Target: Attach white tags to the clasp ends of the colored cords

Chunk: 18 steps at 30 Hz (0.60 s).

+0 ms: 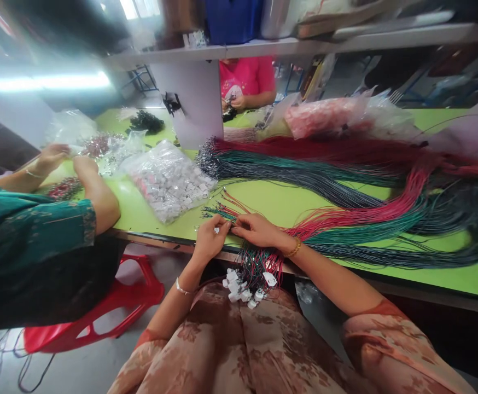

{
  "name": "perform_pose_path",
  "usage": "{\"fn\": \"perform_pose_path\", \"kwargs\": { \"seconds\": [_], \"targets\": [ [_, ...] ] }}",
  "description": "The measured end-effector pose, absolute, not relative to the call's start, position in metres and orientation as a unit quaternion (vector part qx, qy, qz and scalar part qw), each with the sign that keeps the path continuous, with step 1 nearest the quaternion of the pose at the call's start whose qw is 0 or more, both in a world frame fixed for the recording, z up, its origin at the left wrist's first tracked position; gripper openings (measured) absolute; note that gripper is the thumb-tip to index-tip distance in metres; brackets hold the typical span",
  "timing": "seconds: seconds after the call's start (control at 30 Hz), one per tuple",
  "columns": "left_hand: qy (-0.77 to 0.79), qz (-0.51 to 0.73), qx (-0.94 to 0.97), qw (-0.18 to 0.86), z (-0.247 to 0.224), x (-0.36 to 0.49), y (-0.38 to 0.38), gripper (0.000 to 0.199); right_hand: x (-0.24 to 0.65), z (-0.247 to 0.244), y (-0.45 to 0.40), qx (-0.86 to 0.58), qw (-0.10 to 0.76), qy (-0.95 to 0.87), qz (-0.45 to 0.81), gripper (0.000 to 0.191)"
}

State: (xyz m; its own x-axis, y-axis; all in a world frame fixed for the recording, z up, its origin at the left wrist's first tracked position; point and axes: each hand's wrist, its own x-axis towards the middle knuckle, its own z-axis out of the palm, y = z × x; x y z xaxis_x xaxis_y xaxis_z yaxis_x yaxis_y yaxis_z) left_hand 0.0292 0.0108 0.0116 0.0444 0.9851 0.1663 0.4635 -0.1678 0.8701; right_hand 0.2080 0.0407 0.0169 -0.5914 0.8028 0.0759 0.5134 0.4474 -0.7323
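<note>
My left hand (211,238) is closed in a pinch near the table's front edge, with a small white connector (216,230) showing at its fingers. Close beside it, my right hand (259,230) pinches a thin wire whose end is hidden by the fingertips. Red and green wire ends with metal tips (218,211) fan out on the table just beyond both hands. Below my hands, a bunch of wires fitted with white connectors (239,289) hangs over the edge towards my lap.
Long bundles of red wires (345,218), green and black wires stretch to the right across the green table (259,189). A clear bag of white connectors (175,183) lies to the left. A co-worker's arm (101,189) is at far left, above a red stool (140,295). A shelf (239,50) spans overhead.
</note>
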Motion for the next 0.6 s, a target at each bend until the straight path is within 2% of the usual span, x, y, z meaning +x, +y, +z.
{"fn": "perform_pose_path", "kwargs": {
  "seconds": [0.1,0.27,0.33,0.4,0.47,0.53,0.6],
  "targets": [
    [0.564,0.414,0.647,0.304,0.012,0.029,0.011,0.021,0.208,0.022,0.038,-0.403,0.220,-0.819,0.344,0.031],
    [0.534,0.453,0.641,0.314,0.015,0.031,0.007,0.020,0.212,0.046,0.056,-0.468,0.336,-0.777,0.255,0.032],
    [0.512,0.450,0.667,0.302,0.019,0.034,0.005,0.020,0.208,0.048,0.071,-0.456,0.296,-0.784,0.298,0.032],
    [0.497,0.438,0.699,0.269,0.023,0.036,0.004,0.019,0.200,0.042,0.084,-0.413,0.218,-0.795,0.387,0.029],
    [0.488,0.425,0.725,0.235,0.024,0.037,0.002,0.017,0.190,0.032,0.092,-0.371,0.175,-0.783,0.467,0.025],
    [0.487,0.409,0.742,0.212,0.022,0.038,-0.001,0.016,0.180,0.023,0.093,-0.368,0.185,-0.749,0.520,0.017],
    [0.505,0.403,0.738,0.196,0.016,0.039,-0.005,0.018,0.174,0.019,0.089,-0.407,0.237,-0.693,0.545,0.015]
  ]
}}
